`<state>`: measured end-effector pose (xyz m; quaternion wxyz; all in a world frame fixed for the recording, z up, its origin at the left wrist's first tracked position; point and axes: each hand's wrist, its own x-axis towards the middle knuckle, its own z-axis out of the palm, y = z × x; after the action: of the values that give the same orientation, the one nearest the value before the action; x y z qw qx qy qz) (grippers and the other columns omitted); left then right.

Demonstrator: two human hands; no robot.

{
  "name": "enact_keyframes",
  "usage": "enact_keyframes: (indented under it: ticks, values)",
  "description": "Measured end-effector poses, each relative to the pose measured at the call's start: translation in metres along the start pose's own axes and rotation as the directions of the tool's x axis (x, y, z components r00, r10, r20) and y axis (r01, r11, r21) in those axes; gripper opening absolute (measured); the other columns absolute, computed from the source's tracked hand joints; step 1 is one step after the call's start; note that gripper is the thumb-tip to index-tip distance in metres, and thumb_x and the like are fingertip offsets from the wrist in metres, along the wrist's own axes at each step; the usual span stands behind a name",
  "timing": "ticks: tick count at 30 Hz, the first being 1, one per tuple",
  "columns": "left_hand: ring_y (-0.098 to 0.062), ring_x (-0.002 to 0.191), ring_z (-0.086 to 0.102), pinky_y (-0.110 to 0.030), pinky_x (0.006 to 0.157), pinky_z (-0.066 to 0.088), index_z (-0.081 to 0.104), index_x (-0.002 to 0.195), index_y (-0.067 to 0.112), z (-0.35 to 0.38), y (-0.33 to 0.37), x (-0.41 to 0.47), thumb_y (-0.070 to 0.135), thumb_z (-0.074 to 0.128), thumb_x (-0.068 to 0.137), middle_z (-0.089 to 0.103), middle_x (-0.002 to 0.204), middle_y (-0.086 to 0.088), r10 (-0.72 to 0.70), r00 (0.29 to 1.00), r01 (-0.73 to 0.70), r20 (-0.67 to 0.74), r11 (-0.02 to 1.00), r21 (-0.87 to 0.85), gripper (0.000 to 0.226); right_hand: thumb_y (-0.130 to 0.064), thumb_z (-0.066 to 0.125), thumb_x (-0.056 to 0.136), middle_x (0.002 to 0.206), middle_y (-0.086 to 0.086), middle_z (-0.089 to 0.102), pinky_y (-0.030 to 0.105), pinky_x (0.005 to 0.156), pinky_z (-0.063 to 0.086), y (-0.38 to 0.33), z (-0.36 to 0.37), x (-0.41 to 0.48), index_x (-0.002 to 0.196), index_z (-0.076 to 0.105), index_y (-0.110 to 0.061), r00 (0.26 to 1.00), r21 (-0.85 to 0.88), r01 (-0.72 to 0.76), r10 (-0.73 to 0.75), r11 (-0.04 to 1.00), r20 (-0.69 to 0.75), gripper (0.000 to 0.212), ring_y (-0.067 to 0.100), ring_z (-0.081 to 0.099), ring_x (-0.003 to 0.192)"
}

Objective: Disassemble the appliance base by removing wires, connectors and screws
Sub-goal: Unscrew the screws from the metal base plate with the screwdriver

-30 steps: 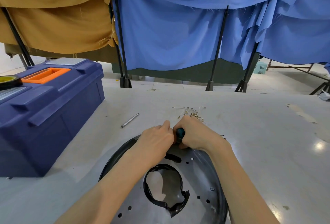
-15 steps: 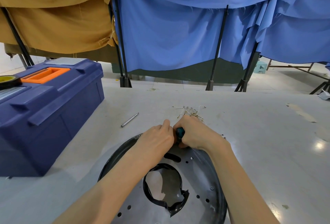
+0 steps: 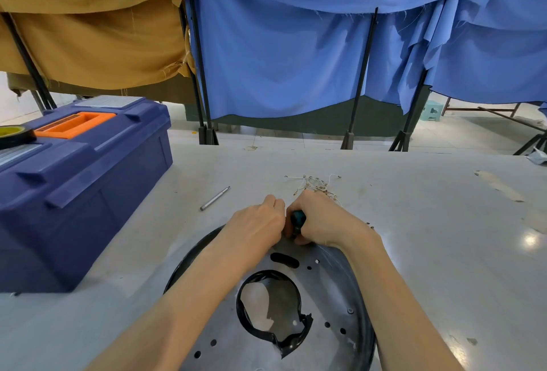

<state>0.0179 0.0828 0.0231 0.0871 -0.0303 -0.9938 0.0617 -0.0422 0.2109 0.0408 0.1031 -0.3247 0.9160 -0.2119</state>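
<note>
The round grey metal appliance base [image 3: 331,296] with a black rim lies on the table in front of me, a large hole with a torn black liner at its middle. My right hand [image 3: 322,218] grips a teal-handled screwdriver [image 3: 297,219] held upright at the base's far edge. My left hand [image 3: 257,227] sits right against it with its fingers curled at the tool's shaft; what they hold is hidden. A small heap of removed wires and connectors [image 3: 316,185] lies just beyond my hands.
A big blue toolbox [image 3: 80,181] with an orange handle stands at the left, a tape roll [image 3: 14,135] on its lid. A loose metal bit [image 3: 214,198] lies between the toolbox and my hands. Blue and tan cloths hang behind the table.
Almost nothing differs; both hands stay together at the base's far edge around the screwdriver, with only a slight shift of the view.
</note>
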Motion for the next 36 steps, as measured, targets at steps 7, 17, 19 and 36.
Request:
enact_keyframes:
  ticks: [7,17,19,36]
  values:
    - [-0.029,0.079,0.056,-0.037,0.070,0.046,0.051,0.101,0.007,-0.012,-0.009,-0.005,0.012,0.044,0.098,0.057,0.084,-0.004,-0.050,0.983,-0.029,-0.176,0.905,-0.425,0.009,-0.004,0.081,0.069,0.084,0.004,0.073,0.033,0.077,0.057,0.001,-0.002,-0.001,0.076,0.074,-0.015,1.000,0.070,0.011,-0.012,0.997,0.011,0.015,0.018,0.066,0.082]
    - [-0.004,0.071,0.062,-0.015,0.064,0.048,0.055,0.093,0.026,-0.004,-0.010,-0.002,0.021,0.056,0.095,0.063,0.078,0.011,-0.166,0.942,-0.112,-0.291,0.661,-0.742,0.005,-0.015,0.076,0.078,0.064,0.007,0.070,0.029,0.062,0.054,0.000,-0.017,-0.011,0.076,0.074,-0.007,0.959,0.218,0.150,-0.088,0.964,-0.271,0.008,0.013,0.064,0.058]
    - [-0.005,0.082,0.063,-0.021,0.074,0.051,0.061,0.106,0.021,-0.005,-0.011,-0.001,0.022,0.058,0.095,0.067,0.091,0.006,-0.188,0.932,-0.108,-0.309,0.671,-0.734,0.012,-0.012,0.075,0.081,0.064,0.006,0.070,0.023,0.060,0.055,0.004,-0.022,-0.012,0.076,0.072,-0.006,0.962,0.231,0.107,-0.042,0.967,-0.270,0.009,0.011,0.068,0.056]
    - [-0.025,0.104,0.055,-0.032,0.077,0.041,0.054,0.124,0.028,0.021,-0.016,-0.003,0.030,0.040,0.102,0.063,0.113,0.001,-0.033,0.999,0.017,-0.034,0.918,-0.395,0.027,-0.004,0.068,0.080,0.085,0.020,0.062,0.031,0.063,0.043,0.130,-0.018,-0.026,0.084,0.056,0.003,0.725,0.125,-0.604,0.608,0.787,-0.324,0.014,0.033,0.062,0.079]
